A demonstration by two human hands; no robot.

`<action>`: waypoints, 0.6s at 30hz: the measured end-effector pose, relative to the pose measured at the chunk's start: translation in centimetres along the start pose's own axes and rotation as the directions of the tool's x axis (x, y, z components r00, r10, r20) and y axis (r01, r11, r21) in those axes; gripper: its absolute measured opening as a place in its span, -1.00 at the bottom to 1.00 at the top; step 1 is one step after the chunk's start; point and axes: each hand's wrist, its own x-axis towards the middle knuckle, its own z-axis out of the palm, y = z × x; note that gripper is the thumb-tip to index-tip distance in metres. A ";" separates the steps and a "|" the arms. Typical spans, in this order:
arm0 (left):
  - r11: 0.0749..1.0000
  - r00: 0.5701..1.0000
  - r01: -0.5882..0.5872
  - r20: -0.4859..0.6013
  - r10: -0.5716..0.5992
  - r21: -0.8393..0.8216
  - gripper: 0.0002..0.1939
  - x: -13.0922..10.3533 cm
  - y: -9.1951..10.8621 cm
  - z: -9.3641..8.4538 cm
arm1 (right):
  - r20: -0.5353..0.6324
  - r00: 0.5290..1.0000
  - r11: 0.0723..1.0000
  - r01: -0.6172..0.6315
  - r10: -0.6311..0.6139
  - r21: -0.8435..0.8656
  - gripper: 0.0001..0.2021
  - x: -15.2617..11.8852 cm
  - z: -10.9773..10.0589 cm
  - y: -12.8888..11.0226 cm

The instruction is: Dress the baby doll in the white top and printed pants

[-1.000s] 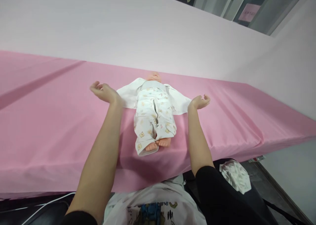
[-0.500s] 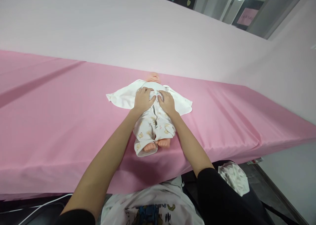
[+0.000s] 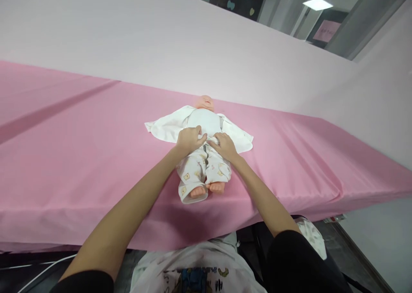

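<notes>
A baby doll point(image 3: 204, 117) lies on its back on the pink-covered table, head toward the wall and bare feet toward me. Printed white pants point(image 3: 192, 169) cover its legs. My left hand point(image 3: 189, 139) pinches the pants' waistband on the left side, thumb and fingers closed. On the right side, my right hand point(image 3: 224, 146) grips the same waistband, fingers curled over it. A white shirt point(image 3: 170, 125) lies spread open beneath the doll's torso, its two sides stretching out left and right. The doll's pale body is bare above the waistband.
The pink cloth point(image 3: 80, 155) covers the table, with folds on the right. A white wall point(image 3: 128, 40) rises behind it, with a window point(image 3: 289, 10) above. A crumpled white cloth point(image 3: 311, 237) lies at lower right, partly behind my sleeve. A white cable point(image 3: 48, 269) runs at lower left.
Both hands have moved down from the doll's belly toward its hips, and more of the torso shows above the waistband. The view has shifted slightly.
</notes>
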 end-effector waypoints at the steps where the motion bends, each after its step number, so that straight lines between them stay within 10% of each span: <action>1: 0.999 0.999 -0.032 0.007 0.032 0.008 -0.58 -0.3 -0.2 -0.1 | 0.014 1.000 0.999 -0.007 0.006 0.054 -0.72 -0.4 -0.2 0.0; 18: 0.997 0.967 -0.070 0.242 0.076 -0.035 -0.59 -4.4 -0.5 -1.6 | 0.176 0.970 0.984 -0.173 0.165 0.031 -0.90 -2.3 -1.8 -3.0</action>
